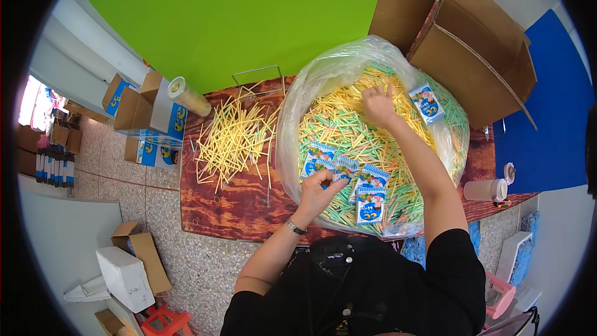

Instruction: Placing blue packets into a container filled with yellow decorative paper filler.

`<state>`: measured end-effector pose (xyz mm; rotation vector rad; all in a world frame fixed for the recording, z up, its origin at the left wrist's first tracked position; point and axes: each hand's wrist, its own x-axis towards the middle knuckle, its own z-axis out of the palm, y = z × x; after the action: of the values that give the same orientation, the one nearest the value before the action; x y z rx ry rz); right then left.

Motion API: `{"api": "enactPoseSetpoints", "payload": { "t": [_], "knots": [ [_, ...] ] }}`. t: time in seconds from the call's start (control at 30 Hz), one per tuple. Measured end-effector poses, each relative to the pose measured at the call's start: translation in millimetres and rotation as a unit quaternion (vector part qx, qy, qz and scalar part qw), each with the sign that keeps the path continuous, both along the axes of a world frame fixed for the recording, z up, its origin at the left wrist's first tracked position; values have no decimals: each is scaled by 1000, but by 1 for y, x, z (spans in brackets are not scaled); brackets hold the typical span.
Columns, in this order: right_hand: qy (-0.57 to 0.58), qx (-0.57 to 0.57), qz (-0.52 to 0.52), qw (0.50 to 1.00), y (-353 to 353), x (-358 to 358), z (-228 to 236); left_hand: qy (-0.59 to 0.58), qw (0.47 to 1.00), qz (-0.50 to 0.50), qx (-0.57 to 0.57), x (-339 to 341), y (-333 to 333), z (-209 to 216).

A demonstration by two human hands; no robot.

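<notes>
A large clear plastic bag [289, 140] stands open on the table, full of thin yellow, green and pink sticks [339, 121]. My left hand [318, 194] is at the bag's near left, thumb and fingers closed on a small blue-and-white packet [346, 168]. Further packets lie on the sticks beside it: one packet [319, 154] to the left, and a front packet [370, 206] overlapping another to the right. My right hand [378, 106] reaches into the far part of the bag, over mostly yellow sticks. Its fingers look apart and bent, their tips partly hidden.
Loose yellow sticks [233, 143] lie on the wood-patterned table [211, 208] around a wire frame. Another packet [426, 103] rests on the bag's right side. An open cardboard box [466, 56] stands at the far right, a clear jar [485, 190] below it. More boxes [152, 112] stand left.
</notes>
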<state>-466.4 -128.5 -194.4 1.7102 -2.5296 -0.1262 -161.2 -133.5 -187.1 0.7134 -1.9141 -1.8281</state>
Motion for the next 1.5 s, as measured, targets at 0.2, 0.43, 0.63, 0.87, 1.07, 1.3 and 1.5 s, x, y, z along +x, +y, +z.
{"api": "enactPoseSetpoints", "payload": {
  "t": [0.2, 0.43, 0.63, 0.87, 1.07, 1.3, 1.5],
  "knots": [
    [-346, -149, -15, 926, 34, 1, 66, -24, 999, 22, 38, -1, -6, 0],
    [-841, -2, -39, 539, 101, 43, 76, 191, 949, -31, 249, -79, -39, 58],
    [-898, -51, -64, 432, 118, 69, 69, 131, 950, -174, 223, -91, -26, 45],
    [-859, -44, -60, 506, 131, 69, 84, 174, 959, -90, 204, -63, -18, 55],
    [-667, 111, -6, 736, 125, 57, 158, 17, 996, 18, -86, -29, -15, 38],
    [-450, 162, 125, 869, 98, 72, 221, 83, 948, 90, -293, -31, -6, 46],
    [-358, 216, 154, 895, 76, 86, 232, 100, 923, 108, -357, -28, -6, 47]
  ]
}}
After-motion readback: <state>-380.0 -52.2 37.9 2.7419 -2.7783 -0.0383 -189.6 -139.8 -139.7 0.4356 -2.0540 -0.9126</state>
